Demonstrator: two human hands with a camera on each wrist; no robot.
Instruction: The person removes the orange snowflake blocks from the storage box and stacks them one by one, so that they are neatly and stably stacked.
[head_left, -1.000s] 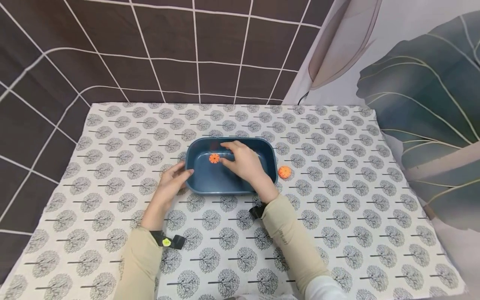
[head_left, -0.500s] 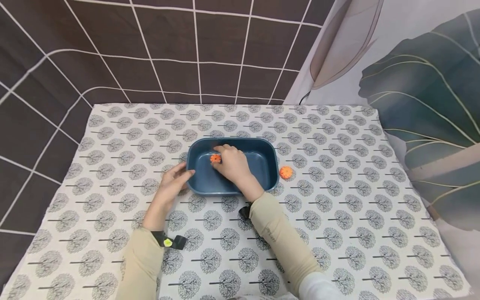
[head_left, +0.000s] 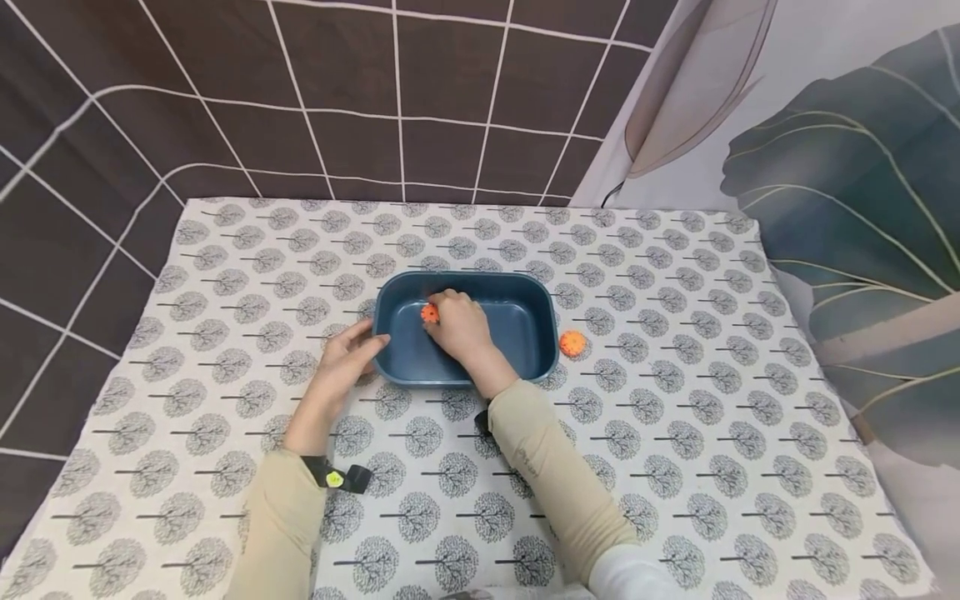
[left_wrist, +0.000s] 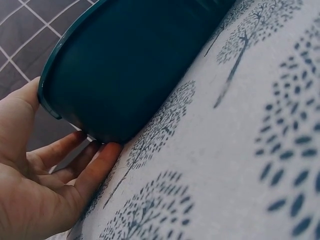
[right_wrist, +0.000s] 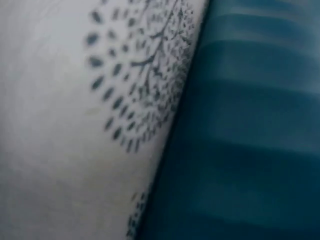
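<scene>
A dark blue rectangular plastic tub (head_left: 517, 367) with rounded corners stands on the tablecloth. My left hand (head_left: 341, 367) holds its left end: in the left wrist view the thumb is at the rim and the fingertips (left_wrist: 111, 149) touch the outer wall low down. Inside the tub, toward the far left, my right hand (head_left: 459, 327) pinches a small orange scalloped disc (head_left: 429, 313) with a dark centre. Part of the disc is hidden by the fingers. Only the tub (right_wrist: 250, 130) and cloth show in the right wrist view.
Another orange round piece (head_left: 572, 343) lies on the cloth just right of the tub. The tree-patterned tablecloth (head_left: 675, 433) covers the table. A dark gridded curtain (head_left: 330, 92) hangs behind, and a leaf-patterned curtain (head_left: 840, 233) is at the right.
The right hand has moved left inside the tub and its fingers have closed on the orange disc. The left hand stays at the tub's left end.
</scene>
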